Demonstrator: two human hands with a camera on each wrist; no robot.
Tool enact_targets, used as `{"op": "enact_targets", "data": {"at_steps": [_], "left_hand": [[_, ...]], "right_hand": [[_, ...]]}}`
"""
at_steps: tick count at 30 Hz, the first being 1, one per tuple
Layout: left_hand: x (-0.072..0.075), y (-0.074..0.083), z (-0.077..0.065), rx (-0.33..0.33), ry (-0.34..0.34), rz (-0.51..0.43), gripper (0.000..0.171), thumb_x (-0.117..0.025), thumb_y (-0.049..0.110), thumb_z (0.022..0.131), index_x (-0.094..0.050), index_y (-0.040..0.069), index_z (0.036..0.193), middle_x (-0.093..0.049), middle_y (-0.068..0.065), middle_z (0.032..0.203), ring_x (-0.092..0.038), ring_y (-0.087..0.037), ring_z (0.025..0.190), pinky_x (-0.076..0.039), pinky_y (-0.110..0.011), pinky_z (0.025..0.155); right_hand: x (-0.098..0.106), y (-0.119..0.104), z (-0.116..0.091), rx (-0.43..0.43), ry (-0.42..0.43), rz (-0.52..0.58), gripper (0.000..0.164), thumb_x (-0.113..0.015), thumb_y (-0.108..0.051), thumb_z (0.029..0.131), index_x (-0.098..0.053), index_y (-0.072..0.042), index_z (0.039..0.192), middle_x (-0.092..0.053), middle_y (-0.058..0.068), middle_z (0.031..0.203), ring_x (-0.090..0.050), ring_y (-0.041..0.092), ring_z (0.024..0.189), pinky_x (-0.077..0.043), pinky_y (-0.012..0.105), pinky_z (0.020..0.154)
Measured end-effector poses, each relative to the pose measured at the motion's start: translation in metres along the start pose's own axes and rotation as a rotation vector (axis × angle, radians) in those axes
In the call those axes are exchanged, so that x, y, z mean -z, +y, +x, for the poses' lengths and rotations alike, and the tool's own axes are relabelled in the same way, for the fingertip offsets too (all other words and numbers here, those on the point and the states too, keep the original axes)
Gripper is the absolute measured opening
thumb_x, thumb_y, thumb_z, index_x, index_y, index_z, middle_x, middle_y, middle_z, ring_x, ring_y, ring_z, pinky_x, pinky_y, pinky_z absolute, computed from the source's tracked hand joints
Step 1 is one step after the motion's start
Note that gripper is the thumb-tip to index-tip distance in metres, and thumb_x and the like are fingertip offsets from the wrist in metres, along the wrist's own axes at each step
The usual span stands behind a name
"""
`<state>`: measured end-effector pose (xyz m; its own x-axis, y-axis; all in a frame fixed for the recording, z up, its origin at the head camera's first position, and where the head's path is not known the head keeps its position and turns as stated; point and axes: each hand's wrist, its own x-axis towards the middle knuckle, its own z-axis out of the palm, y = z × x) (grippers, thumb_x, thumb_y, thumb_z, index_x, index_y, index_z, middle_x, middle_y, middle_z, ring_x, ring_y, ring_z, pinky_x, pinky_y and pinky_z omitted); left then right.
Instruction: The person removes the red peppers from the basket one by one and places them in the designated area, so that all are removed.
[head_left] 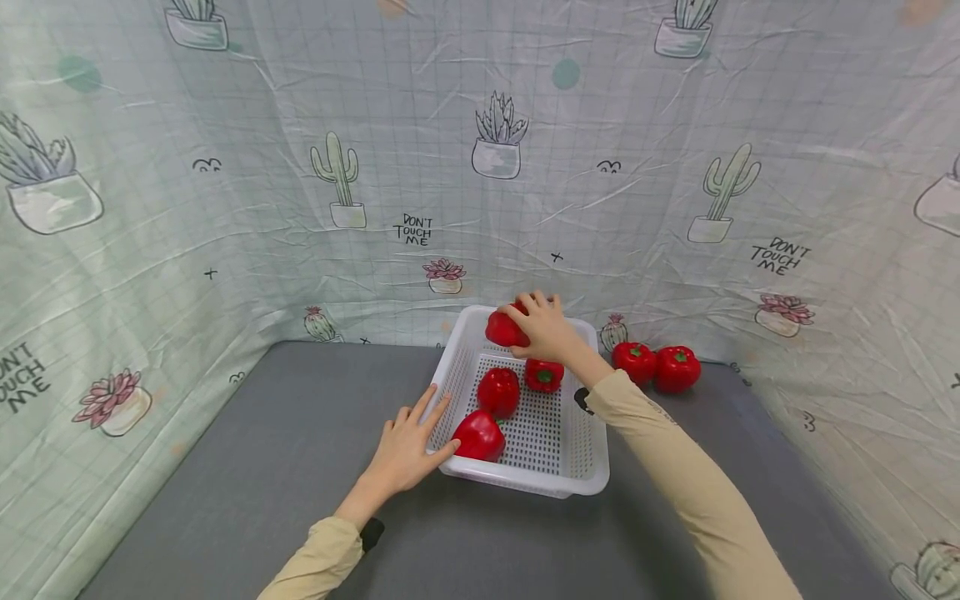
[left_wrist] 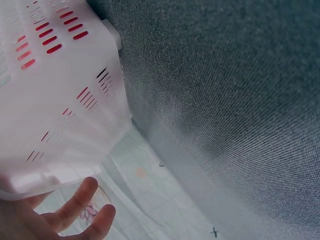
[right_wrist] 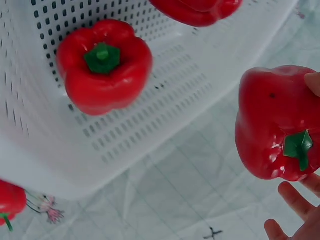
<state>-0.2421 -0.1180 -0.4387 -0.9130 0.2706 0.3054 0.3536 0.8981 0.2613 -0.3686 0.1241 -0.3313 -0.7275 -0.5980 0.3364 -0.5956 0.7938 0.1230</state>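
Note:
A white plastic basket [head_left: 517,481] with perforated sides stands on the grey table. My left hand [head_left: 405,448] rests on its left rim with the fingers spread; the left wrist view shows fingers [left_wrist: 75,207] by the rim. Over the basket's far end, my right hand [head_left: 551,329] grips a red bell pepper [head_left: 504,330], which shows its green stem in the right wrist view. Inside the basket lie a bell pepper near the front left corner [head_left: 478,437], a middle bell pepper [head_left: 498,392] and another bell pepper [head_left: 543,376] beneath the right hand.
Two more red bell peppers sit side by side right of the basket, the nearer-in pepper [head_left: 633,362] and the outer pepper [head_left: 677,369]. A cloth [head_left: 420,183] printed with cacti hangs behind the grey table [head_left: 300,450] and along both its sides.

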Motion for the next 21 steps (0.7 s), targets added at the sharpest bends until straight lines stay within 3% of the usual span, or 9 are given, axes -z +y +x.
{"op": "enact_targets", "data": {"at_steps": [9, 21], "left_hand": [[-0.001, -0.001, 0.001, 0.002, 0.001, -0.005, 0.073, -0.056, 0.053, 0.076, -0.032, 0.024, 0.139, -0.027, -0.006, 0.146, -0.044, -0.026, 0.105, -0.042, -0.044, 0.079], [0.000, 0.000, 0.000, 0.000, -0.004, 0.000, 0.072, -0.055, 0.053, 0.077, -0.032, 0.024, 0.139, -0.027, -0.006, 0.146, -0.044, -0.026, 0.104, -0.041, -0.043, 0.078]], "right_hand": [[0.029, 0.001, -0.021, 0.028, 0.044, 0.043, 0.060, -0.067, -0.033, 0.071, -0.046, -0.019, 0.126, -0.042, 0.014, 0.120, -0.035, 0.030, 0.110, -0.030, 0.055, 0.086], [0.045, 0.007, -0.054, 0.020, 0.098, 0.052, 0.063, -0.069, -0.030, 0.068, -0.045, -0.019, 0.125, -0.040, 0.015, 0.120, -0.037, 0.031, 0.110, -0.032, 0.052, 0.083]]}}
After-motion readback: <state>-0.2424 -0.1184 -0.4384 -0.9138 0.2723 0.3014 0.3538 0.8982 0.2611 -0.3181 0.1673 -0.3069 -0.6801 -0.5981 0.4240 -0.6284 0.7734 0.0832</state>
